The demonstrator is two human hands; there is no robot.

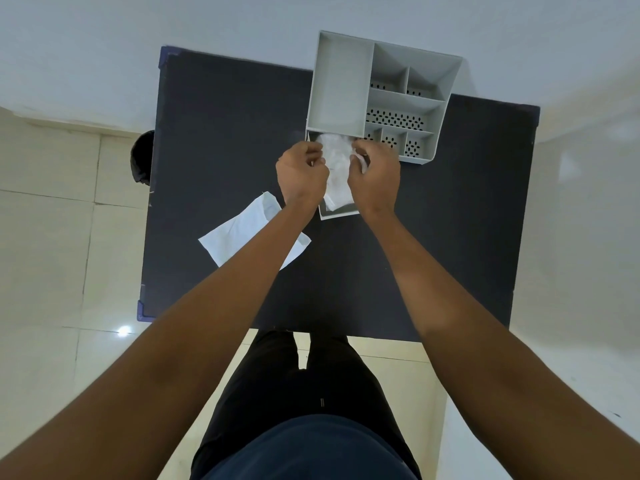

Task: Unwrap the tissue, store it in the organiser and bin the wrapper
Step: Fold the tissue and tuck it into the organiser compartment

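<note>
Both my hands hold a crumpled, thin white tissue (pixel 337 161) between them. My left hand (pixel 301 174) pinches its left edge and my right hand (pixel 375 178) pinches its right edge. The tissue hangs over a small grey drawer (pixel 341 213) pulled out from the front of the grey organiser (pixel 446 98), and its lower end reaches into the drawer. A flat white wrapper (pixel 242 230), shaped like an open sleeve, lies on the black table (pixel 214 133), partly under my left forearm.
A black bin (pixel 142 157) stands on the tiled floor just past the table's left edge. The organiser sits at the table's far edge, with one large compartment and several smaller perforated ones. White walls close in at the back and right.
</note>
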